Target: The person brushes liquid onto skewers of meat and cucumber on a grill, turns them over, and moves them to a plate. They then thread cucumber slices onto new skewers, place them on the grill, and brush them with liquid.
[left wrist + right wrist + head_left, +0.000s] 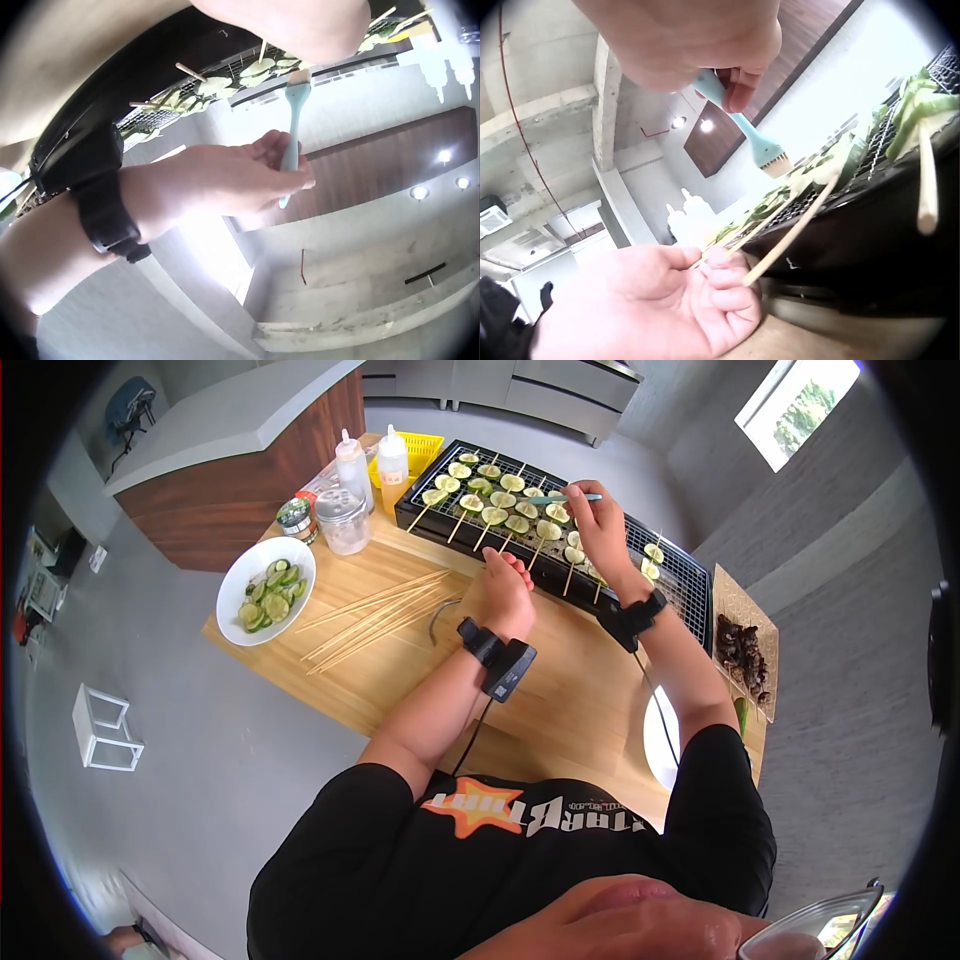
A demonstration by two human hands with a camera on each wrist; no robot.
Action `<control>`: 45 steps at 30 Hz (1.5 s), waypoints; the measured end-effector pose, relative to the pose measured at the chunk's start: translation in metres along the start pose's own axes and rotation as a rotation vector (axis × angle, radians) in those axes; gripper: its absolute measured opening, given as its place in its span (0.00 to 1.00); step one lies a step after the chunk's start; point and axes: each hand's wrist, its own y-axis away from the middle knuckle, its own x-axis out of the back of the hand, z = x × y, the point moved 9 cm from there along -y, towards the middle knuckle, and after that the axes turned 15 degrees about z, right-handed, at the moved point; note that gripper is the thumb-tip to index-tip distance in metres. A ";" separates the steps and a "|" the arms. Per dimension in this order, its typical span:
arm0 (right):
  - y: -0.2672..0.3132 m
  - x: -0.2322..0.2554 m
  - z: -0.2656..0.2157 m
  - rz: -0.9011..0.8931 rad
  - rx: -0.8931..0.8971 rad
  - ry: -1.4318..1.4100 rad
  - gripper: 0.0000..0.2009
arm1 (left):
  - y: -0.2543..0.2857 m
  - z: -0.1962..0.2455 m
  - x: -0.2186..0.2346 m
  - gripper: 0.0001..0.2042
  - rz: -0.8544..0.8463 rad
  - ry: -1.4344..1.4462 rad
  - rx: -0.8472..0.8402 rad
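My right hand [603, 540] grips the turquoise handle of a brush [567, 498] above the sliced green vegetable skewers on the grill [683, 595]. In the right wrist view the brush [759, 144] points its pale bristles down, close over the slices [821, 174]. Palm up at the grill's near edge, my left hand [508, 600] has its fingers curled. Seen from the right wrist, the left hand [660, 300] pinches the end of a thin wooden skewer between thumb and forefinger. The left wrist view shows the right hand [240, 176] around the brush handle [295, 124].
Left on the wooden table [520, 690] are a white bowl [228, 595] of slices, loose sticks [375, 622], a can [297, 522], a shaker jar [343, 525], squeeze bottles [393, 465] and a yellow basket [425, 448]. A tray [765, 650] with dark pieces stands right; a white dish [658, 735] lies near my right arm.
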 end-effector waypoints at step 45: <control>-0.017 -0.009 -0.006 -0.072 -0.011 0.269 0.14 | 0.010 0.018 -0.001 0.08 -0.154 -0.162 -0.034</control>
